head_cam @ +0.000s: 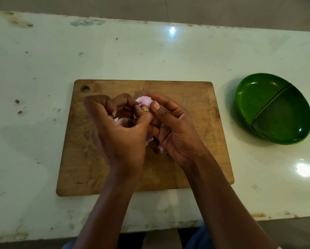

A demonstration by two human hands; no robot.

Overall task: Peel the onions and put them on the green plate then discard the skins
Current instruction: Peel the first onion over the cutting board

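A pale purple onion [143,102] is held above the wooden cutting board [186,108] between both hands. My right hand [172,128] cups it from the right, thumb on its upper side. My left hand [118,130] has thumb and forefinger pinching at the onion's brown root end [145,108]. Bits of loose skin [122,121] show under my left hand, and more skin [159,148] lies below my right palm. The green plate [254,97], oval with a dividing ridge, sits at the right with nothing in it. Most of the onion is hidden by my fingers.
The board lies in the middle of a worn, pale green table [150,56] with small specks of debris. The table's far edge meets a wall, and its near edge is just below my forearms.
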